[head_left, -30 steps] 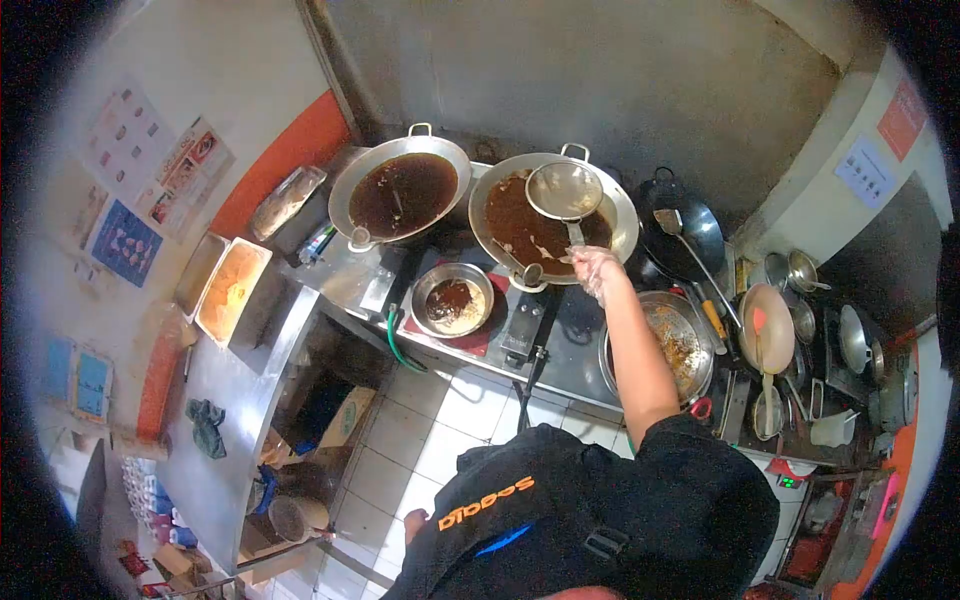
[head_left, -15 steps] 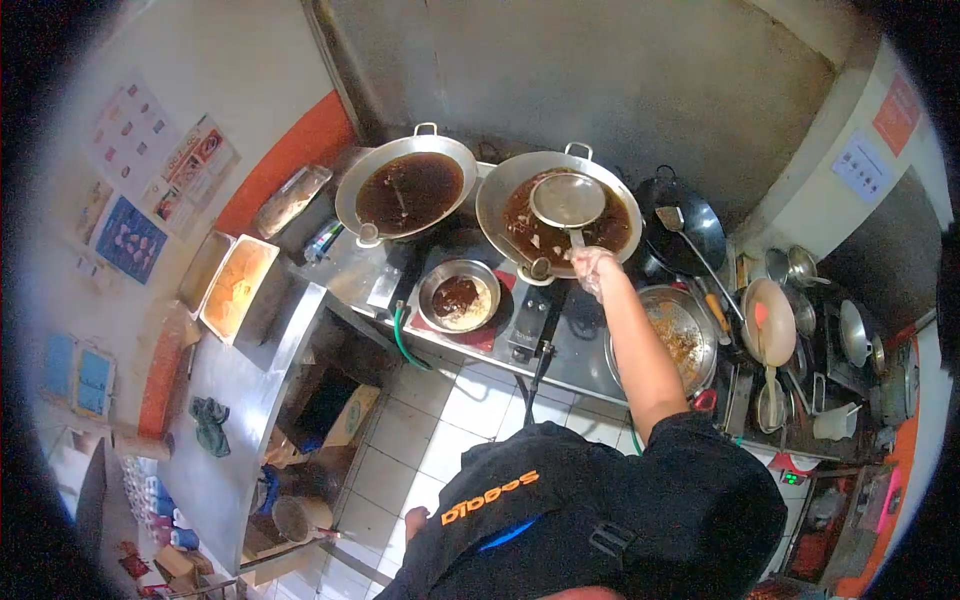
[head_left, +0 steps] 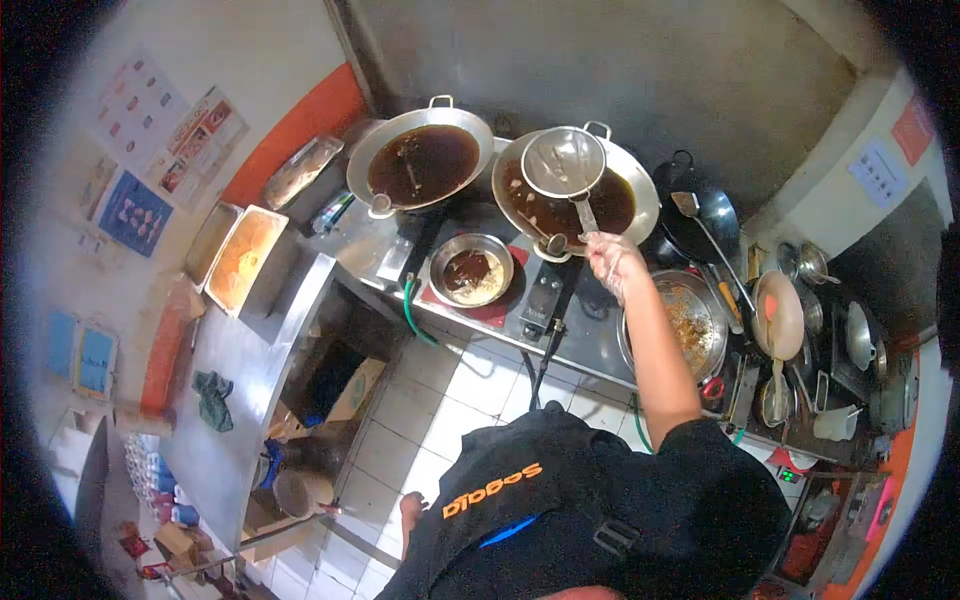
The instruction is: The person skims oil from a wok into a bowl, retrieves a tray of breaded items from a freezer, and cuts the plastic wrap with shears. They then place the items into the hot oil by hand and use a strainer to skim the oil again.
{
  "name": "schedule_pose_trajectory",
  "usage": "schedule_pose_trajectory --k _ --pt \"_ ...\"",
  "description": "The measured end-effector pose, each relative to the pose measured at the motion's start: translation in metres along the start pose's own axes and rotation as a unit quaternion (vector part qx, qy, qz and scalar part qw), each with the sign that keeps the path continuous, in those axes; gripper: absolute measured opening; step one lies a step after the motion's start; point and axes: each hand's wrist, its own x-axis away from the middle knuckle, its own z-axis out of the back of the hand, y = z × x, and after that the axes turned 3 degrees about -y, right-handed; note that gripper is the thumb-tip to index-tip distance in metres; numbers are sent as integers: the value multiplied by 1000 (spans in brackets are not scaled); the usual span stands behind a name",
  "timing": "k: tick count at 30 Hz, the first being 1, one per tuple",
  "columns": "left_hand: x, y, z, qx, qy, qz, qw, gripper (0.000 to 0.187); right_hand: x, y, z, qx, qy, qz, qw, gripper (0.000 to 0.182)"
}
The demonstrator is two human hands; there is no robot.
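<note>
My right hand [head_left: 615, 264], in a clear thin glove, is closed around the handle of a round mesh strainer [head_left: 564, 162]. The strainer is held over the right wok [head_left: 645, 185], which contains dark oil with pale bits in it. A small ladle-like strainer [head_left: 556, 243] leans on that wok's near rim. Low beside my body, my left hand [head_left: 413, 506] hangs with its fingers partly visible and apart, holding nothing I can see. Between the woks and me sits a steel bowl [head_left: 437, 290] with dark liquid and pale crumbs.
Another wok [head_left: 352, 175] of dark oil stands to the left. On the right are a steel pan [head_left: 690, 320] with brown crumbs, a black wok [head_left: 715, 225] with a spatula [head_left: 715, 235], and hanging pans. A metal counter [head_left: 215, 440] with a dark cloth [head_left: 213, 400] runs along the left.
My right hand has lifted the strainer up from the oil and drawn back slightly. More of my left hand shows beside my body. The camera view has shifted a little.
</note>
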Motion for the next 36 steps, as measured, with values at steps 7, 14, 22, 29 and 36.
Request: schedule_pose_trajectory --k 7,14,22,29,36 --pt "27 17 2 -101 -37 -25 994 19 -32 202 -3 380 79 219 895 21" --pt "37 28 -10 241 88 156 954 28 -7 216 -27 698 88 165 691 19" --pt "46 3 -27 225 53 99 968 24 11 221 -10 686 54 77 721 16" --pt "38 -13 -36 227 -8 162 960 28 17 225 -10 653 86 50 750 31" --pt "11 6 -24 462 64 276 840 27 -6 259 19 646 30 164 745 22"
